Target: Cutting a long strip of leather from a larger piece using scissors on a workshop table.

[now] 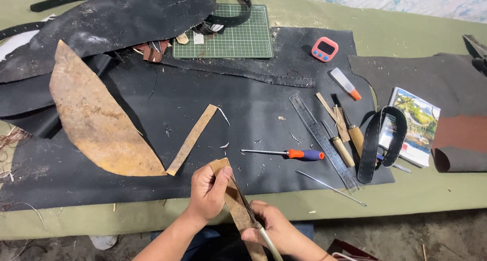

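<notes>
the brown leather strip (235, 197) sits at the near table edge, its long axis running from its top end, up and slightly left, down toward the person's lap. the left hand (207, 191) is closed on its upper end, thumb on the face. the right hand (269, 226) is clenched on a pale-handled tool (267, 242) whose blade lies along the strip. beyond lie a second loose strip (193, 139), an orange-handled screwdriver (289, 153) and a steel ruler (323, 139) on the black leather sheet (253, 104).

2 tan strips (193, 139), 1 screwdriver (284, 153), perhaps 2 wooden-handled tools (343, 150).
</notes>
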